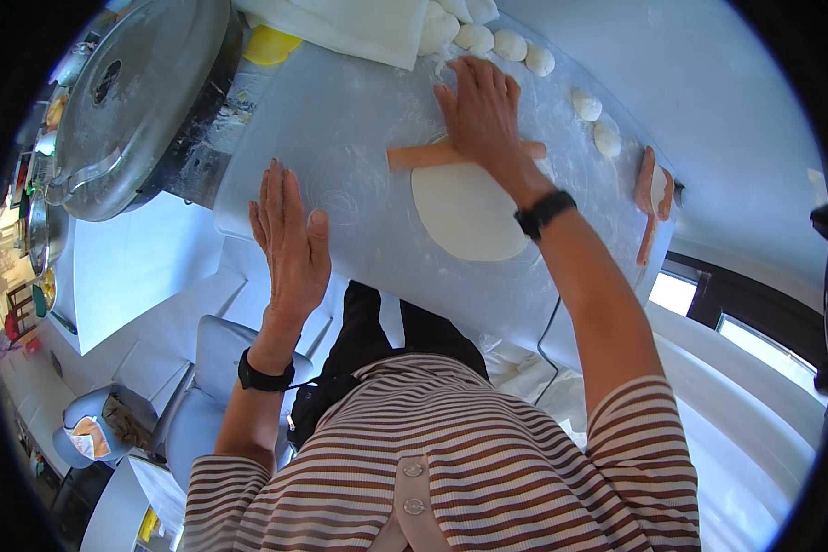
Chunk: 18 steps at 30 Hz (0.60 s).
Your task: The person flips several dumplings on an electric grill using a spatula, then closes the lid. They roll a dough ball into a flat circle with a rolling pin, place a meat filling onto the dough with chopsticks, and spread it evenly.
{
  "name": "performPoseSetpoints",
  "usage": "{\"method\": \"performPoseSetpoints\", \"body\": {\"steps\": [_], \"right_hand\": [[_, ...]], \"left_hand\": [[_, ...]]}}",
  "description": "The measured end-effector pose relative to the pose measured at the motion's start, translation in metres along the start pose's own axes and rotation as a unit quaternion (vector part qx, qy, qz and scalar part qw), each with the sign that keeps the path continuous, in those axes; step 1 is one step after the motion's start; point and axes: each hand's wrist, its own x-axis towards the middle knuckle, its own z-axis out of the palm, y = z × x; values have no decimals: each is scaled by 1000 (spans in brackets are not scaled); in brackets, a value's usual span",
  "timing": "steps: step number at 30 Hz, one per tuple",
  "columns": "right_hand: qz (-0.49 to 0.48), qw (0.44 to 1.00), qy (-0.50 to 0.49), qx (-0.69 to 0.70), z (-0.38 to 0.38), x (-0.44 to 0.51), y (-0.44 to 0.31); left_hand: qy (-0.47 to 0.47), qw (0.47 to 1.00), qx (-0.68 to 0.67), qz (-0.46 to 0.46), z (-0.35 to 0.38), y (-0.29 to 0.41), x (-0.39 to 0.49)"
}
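Observation:
My right hand [483, 114] lies over a wooden rolling pin [419, 157], with the heel of the palm on it and the fingers stretched out beyond it. Beneath the pin is a thin round sheet of dough [472, 210], its far edge partly hidden by the pin and hand. My left hand [286, 245] is raised near the front edge of the floured table mat [359, 234], thumb apart from the fingers, holding nothing. Several dough balls [510, 45] sit in a row along the far edge, and two more dough balls [586, 105] lie farther right.
A large lidded metal pan [145, 90] stands at the left. White cloth [359, 27] and a yellow piece [270, 45] lie at the back. Wooden tools [647, 200] rest at the right edge. A cable [544, 352] hangs below the table; chairs [210, 414] stand lower left.

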Motion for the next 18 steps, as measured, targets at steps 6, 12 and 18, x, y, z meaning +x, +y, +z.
{"method": "performPoseSetpoints", "body": {"steps": [6,12,18], "right_hand": [[45,995,-84,18,-56,-136,-40],[66,978,-192,44,-129,-204,-62],[79,989,-122,29,-131,-201,-43]], "left_hand": [[-12,998,-52,36,3,13,3],[-46,990,-100,85,-8,34,3],[-78,986,-96,113,-20,42,-3]]}}
